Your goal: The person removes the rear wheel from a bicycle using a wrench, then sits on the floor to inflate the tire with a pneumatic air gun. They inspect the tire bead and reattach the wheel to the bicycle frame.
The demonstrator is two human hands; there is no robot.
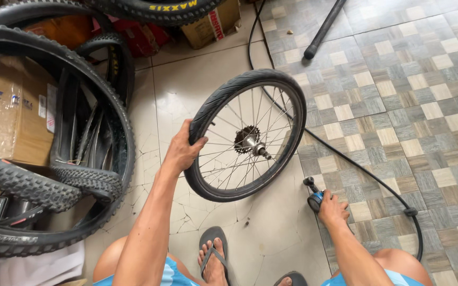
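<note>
My left hand (182,150) grips the left edge of a small spoked bicycle wheel (246,135) with a black tyre, standing upright on the pale cracked floor. A sprocket and axle (250,141) sit at its hub. My right hand (331,207) rests on a blue and black air gauge head (314,197) lying on the floor just right of the wheel. A black hose (368,173) runs from it across the tiles and loops back.
Several large knobby tyres (38,185) are stacked at the left around a cardboard box (14,119). More boxes (208,24) and a tyre lie at the back. A black tube (323,29) lies at the top right. My sandalled foot (214,257) is near the bottom.
</note>
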